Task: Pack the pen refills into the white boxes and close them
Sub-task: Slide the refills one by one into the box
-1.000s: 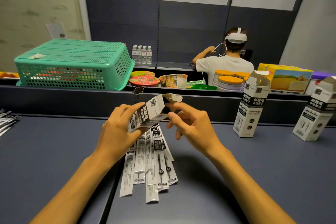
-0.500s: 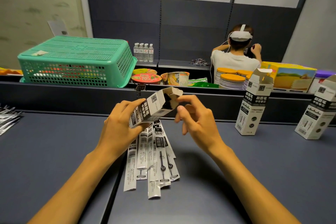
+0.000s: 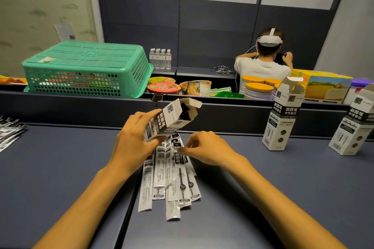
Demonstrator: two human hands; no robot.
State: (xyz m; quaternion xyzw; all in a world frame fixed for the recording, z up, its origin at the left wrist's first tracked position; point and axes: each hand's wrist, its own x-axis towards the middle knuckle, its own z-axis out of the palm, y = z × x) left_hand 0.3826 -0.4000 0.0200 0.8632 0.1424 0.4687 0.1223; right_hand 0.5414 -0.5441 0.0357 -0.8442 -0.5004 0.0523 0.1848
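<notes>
A person at a dark blue desk [image 3: 60, 168] is midway through loading a box with pen refills. The left hand [image 3: 135, 139] grips a white box [image 3: 172, 119] by its lower half, tilted so the open top points up and to the right, its flaps [image 3: 193, 104] sprung apart; dark contents show inside the mouth, suggesting it is already partly filled. The right hand [image 3: 208, 147] is lowered over a fan of packaged pen refills [image 3: 172, 176] lying flat on the desk directly beneath the box, fingers curled with thumb and forefinger closing at the top end of one sleeve; whether the pinch has actually closed on it cannot be told from this angle.

Two more white boxes, one nearer [image 3: 283, 117] and one at the far right edge [image 3: 356, 125], stand upright on the desk with their top flaps open, well apart from the hands. A further loose heap of refills [image 3: 10, 133] lies at the left edge.

By appearance the step in hand is picking the next refill. The next move would call for lifting one sleeve cleanly off the overlapping fan without dragging its neighbours, then steering its end into the narrow mouth past the flaps.
</notes>
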